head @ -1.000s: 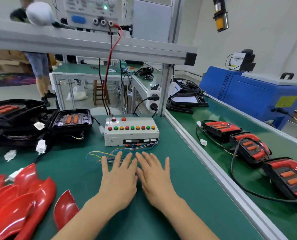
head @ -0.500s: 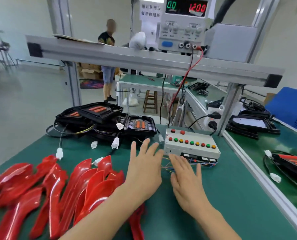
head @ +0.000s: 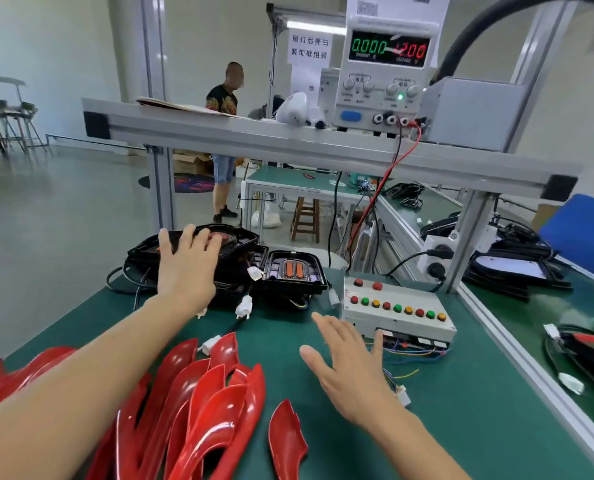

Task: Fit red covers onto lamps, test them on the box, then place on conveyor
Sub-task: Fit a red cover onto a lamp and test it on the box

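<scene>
Green matting covers the worktop (head: 288, 344), where a heap of black lamps (head: 240, 258) lies at the far left, tangled in black cables with white plugs. Two of these lamps can be made out plainly: one on top of the heap and one (head: 290, 273) just to its right, face up with two orange strips showing. The left hand (head: 188, 268) reaches over the top lamp, fingers spread and laid on its rim; whether it grips cannot be told. Red covers (head: 198, 393) lie piled at the near left under that forearm, too overlapped to count, with a single cover (head: 287, 441) apart on their right. The right hand (head: 347, 368) hovers flat and wide, holding nothing, just near of the test box (head: 397, 315). That grey box carries two red buttons above a row of nine coloured ones, with loose coloured wires (head: 410, 355) spilling from its front. On the conveyor (head: 517, 323) to the right lies one covered lamp (head: 593, 348). Above, a shelf (head: 288, 140) bears a power supply (head: 382, 74). Another person (head: 224, 140) stands far behind.
</scene>
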